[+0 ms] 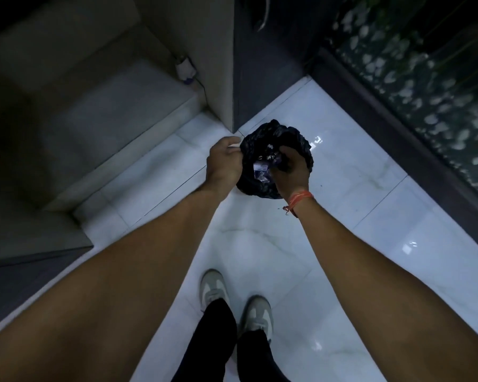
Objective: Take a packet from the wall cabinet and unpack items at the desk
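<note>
White glossy floor tiles [342, 216] spread beneath both hands, catching bright reflections; I see them run under everything I am holding. Off to the far side of the left hand [223, 161] lies a pale raised step [116, 111], dim and grey, with a small white plug [185, 68] and its cable sitting on it by the wall corner. Beyond the right hand [291, 172] a dark frame borders a pebbled panel [425, 78]. Below my forearms stand my two pale shoes [235, 301] and black trouser legs.

Between the hands hangs the black plastic packet [279, 133], crumpled and opened at the top, held in the air above the floor. My left grip is closed, pinching the packet's rim on its near-left edge. My right grip reaches down into the mouth, fingers curled among the contents; I cannot tell whether they have closed on anything. Inside, just beside those fingers, a small clear pouch with a blue label [261, 172] shows. An orange thread band [300, 201] wraps the right wrist.
</note>
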Available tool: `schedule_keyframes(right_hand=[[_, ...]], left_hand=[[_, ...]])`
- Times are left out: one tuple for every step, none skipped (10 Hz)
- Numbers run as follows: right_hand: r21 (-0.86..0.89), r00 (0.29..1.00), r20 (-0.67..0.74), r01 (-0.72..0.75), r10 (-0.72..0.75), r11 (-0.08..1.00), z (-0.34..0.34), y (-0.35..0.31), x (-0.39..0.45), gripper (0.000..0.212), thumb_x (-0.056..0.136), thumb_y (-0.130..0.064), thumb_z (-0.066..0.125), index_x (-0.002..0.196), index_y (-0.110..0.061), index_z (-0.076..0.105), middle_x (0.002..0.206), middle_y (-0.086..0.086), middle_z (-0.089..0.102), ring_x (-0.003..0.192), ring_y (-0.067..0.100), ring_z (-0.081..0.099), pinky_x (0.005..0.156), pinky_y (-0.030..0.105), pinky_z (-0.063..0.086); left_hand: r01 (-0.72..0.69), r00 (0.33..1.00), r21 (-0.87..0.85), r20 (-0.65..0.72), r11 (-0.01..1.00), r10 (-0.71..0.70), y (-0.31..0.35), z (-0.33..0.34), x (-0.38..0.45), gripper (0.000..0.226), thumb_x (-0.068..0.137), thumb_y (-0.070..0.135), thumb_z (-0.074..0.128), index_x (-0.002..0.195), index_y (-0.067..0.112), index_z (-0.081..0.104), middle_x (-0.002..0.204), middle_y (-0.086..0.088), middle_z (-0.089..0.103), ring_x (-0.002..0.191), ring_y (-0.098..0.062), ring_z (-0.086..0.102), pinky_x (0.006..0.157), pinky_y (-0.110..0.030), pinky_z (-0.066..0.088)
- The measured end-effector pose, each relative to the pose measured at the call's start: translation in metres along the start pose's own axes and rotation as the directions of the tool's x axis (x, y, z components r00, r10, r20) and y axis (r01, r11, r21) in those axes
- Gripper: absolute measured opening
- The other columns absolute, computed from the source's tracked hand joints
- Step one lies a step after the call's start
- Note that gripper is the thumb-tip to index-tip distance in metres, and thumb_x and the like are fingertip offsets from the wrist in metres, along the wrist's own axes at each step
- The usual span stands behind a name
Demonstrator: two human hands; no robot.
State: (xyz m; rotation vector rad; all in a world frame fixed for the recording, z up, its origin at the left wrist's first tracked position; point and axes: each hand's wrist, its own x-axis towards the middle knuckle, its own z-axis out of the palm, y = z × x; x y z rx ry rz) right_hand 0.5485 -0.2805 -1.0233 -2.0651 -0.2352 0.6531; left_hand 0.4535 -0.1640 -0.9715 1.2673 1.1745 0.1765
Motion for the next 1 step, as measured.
schedule_keyframes(right_hand=[[0.066, 0.997, 0.068, -0.031, 0.027, 0.997, -0.0051, -0.0589, -0.0427, 0.04, 0.08, 0.001, 0.067, 0.12, -0.007, 0.062, 0.112, 0.008, 0.064, 0.101, 0.015, 0.06, 0.095, 0.028, 0.051]], left_hand=[[-0.035, 0.998, -0.061, -0.061, 0.998, 0.031, 0.0352, -0.0262, -0.0395, 0.037, 0.09, 0.004, 0.047, 0.118, 0.019, 0.066, 0.108, -0.002, 0.068, 0.107, -0.022, 0.064, 0.092, -0.033, 0.053]])
